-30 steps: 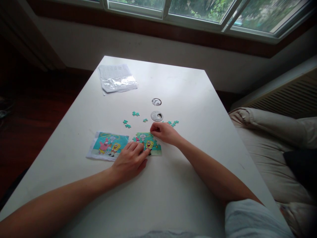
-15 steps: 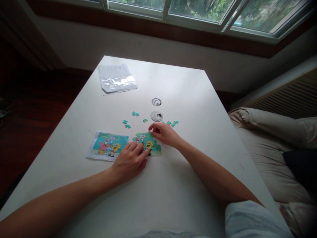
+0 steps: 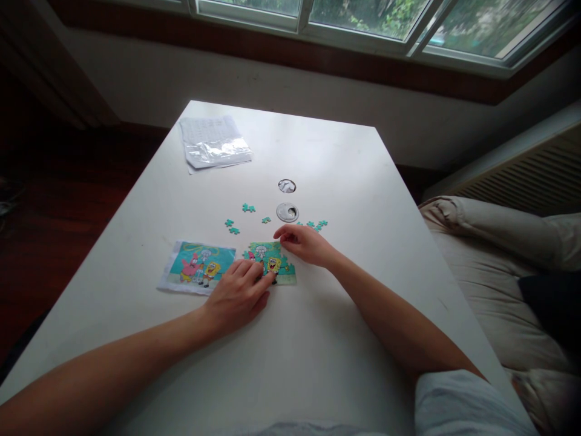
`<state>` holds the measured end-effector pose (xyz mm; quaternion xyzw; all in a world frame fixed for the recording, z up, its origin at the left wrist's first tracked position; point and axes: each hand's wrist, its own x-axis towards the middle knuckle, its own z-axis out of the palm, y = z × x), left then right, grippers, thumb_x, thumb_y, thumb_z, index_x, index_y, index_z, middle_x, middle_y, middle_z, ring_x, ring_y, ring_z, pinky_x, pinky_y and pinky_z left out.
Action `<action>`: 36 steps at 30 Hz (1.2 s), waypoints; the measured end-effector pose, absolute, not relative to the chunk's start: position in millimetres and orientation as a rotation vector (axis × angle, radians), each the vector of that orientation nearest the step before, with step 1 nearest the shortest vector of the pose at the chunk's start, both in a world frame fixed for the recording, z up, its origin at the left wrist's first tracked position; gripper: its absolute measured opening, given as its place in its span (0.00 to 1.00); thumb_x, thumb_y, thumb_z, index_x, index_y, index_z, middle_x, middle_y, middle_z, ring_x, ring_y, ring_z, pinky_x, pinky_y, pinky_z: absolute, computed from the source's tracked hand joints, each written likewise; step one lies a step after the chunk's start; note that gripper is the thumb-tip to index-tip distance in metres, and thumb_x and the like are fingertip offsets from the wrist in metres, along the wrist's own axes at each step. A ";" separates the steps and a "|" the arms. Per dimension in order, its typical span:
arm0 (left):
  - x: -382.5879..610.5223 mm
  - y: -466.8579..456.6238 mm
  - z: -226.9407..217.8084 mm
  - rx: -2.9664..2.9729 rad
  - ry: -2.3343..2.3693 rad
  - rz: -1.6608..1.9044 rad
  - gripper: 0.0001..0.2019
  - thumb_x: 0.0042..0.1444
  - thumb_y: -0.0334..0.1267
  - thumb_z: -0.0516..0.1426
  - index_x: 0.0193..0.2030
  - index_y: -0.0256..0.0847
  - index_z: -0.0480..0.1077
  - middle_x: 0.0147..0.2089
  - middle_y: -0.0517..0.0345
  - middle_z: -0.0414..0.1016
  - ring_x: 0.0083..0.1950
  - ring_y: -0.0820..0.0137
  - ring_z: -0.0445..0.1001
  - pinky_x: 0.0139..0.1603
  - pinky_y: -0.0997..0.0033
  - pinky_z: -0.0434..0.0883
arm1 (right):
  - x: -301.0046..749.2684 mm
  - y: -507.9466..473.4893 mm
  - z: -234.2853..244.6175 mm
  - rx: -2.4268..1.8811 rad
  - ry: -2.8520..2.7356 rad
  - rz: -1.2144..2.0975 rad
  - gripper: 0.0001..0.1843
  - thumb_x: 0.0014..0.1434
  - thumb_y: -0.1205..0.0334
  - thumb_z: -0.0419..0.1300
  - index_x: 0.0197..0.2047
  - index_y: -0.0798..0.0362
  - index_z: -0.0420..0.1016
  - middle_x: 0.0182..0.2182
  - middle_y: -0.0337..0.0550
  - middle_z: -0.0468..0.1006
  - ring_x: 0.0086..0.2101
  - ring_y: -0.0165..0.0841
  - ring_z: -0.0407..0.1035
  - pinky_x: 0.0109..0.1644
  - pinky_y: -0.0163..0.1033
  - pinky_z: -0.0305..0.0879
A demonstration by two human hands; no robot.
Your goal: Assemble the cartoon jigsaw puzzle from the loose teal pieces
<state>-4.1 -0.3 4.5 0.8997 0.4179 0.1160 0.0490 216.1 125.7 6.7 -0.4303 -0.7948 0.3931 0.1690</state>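
A partly assembled jigsaw puzzle with cartoon figures lies on the white table, its upper and right edges ragged. My left hand rests flat across its lower left part, fingers stretched out and covering some of it. At the puzzle's upper right edge, my right hand has thumb and forefinger pinched together. Whatever sits between those fingertips is too small and hidden to make out. Left of the puzzle is a printed reference picture of the same scene, its right edge partly under my left hand.
Loose teal puzzle pieces are scattered beyond the puzzle, with another group of pieces past my right hand. Two round table fittings lie near the middle. Papers in a plastic sleeve are at the far left; a cushioned seat stands right.
My right hand has shifted very slightly to the right along the puzzle's upper edge. My left hand has stayed in place on the puzzle.
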 end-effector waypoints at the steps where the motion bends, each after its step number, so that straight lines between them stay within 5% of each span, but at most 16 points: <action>1: -4.0 -0.3 4.3 2.742 1.273 0.354 0.18 0.64 0.36 0.54 0.60 0.40 0.69 0.48 0.47 0.69 0.51 0.55 0.67 0.56 0.50 0.69 | 216.5 126.2 6.2 -1.223 -2.256 1.122 0.13 0.58 0.70 0.58 0.44 0.50 0.79 0.32 0.37 0.79 0.32 0.28 0.70 0.38 0.32 0.60; 19: -4.2 0.1 2.9 2.737 1.266 0.371 0.18 0.64 0.36 0.54 0.60 0.41 0.69 0.47 0.47 0.69 0.51 0.55 0.67 0.57 0.49 0.68 | 210.4 119.8 2.4 -1.244 -2.185 1.098 0.11 0.59 0.67 0.59 0.44 0.50 0.79 0.30 0.35 0.78 0.29 0.27 0.68 0.35 0.32 0.60; 26: -4.5 0.2 2.3 2.738 1.251 0.406 0.17 0.65 0.37 0.54 0.59 0.41 0.69 0.47 0.47 0.70 0.51 0.56 0.67 0.56 0.50 0.68 | 209.1 122.7 -2.8 -1.288 -2.199 0.752 0.10 0.60 0.69 0.59 0.42 0.50 0.79 0.32 0.39 0.77 0.32 0.30 0.67 0.40 0.35 0.60; 36: -3.9 0.4 4.1 2.720 1.254 0.412 0.17 0.65 0.36 0.54 0.59 0.41 0.69 0.47 0.47 0.70 0.51 0.56 0.68 0.56 0.49 0.69 | 211.0 127.3 -5.4 -1.273 -2.223 0.673 0.08 0.62 0.68 0.59 0.42 0.49 0.78 0.33 0.40 0.76 0.35 0.33 0.66 0.43 0.37 0.58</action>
